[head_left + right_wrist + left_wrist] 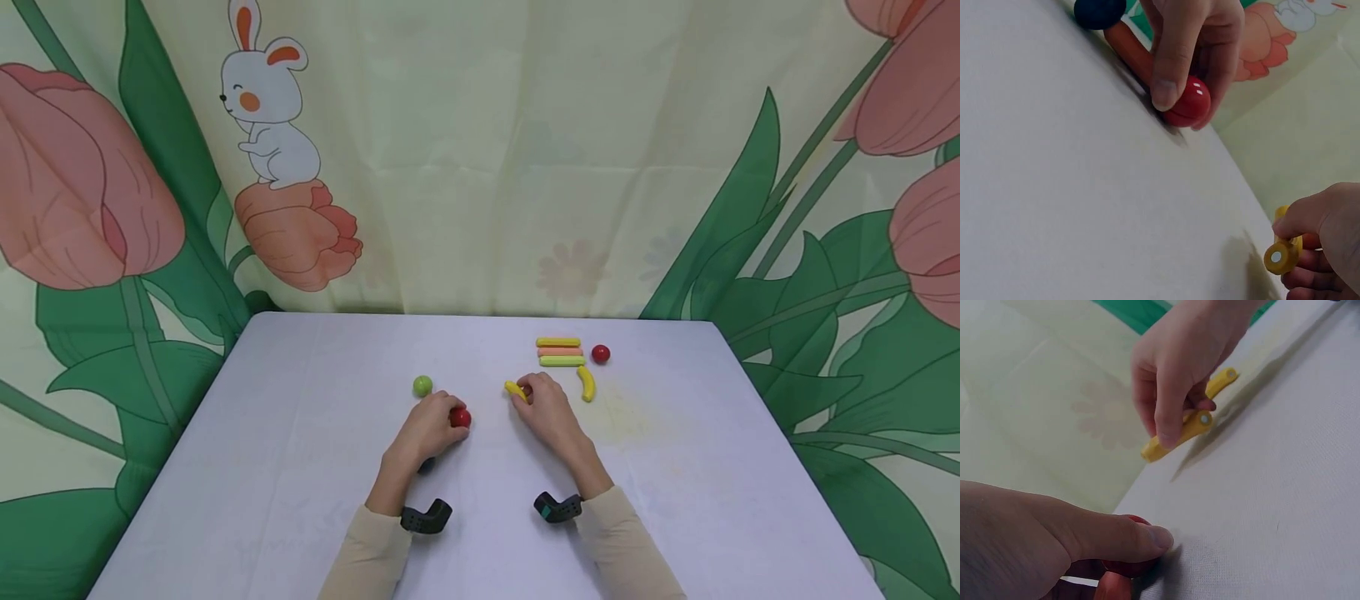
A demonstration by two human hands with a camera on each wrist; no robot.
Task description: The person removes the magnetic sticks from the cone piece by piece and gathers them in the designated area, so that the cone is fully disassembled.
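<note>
My left hand (431, 427) grips a red ball (461, 417) between thumb and fingers, low over the white tabletop. Beneath that hand, an orange stick (1127, 53) runs from near the red ball toward a dark blue ball (1099, 11); whether the stick touches the red ball is hidden. My right hand (550, 412) pinches a short curved yellow rod (514, 389) just above the table. A pale round disc shows on the rod's end in both wrist views. Behind the left hand lies a green ball (422, 386).
Right of the right hand lies a second curved yellow rod (587, 383). Farther back are a straight yellow stick (558, 342), a pink stick (560, 352) and a light green stick (562, 361), with another red ball (601, 354) beside them. A printed curtain (480, 167) hangs behind the table.
</note>
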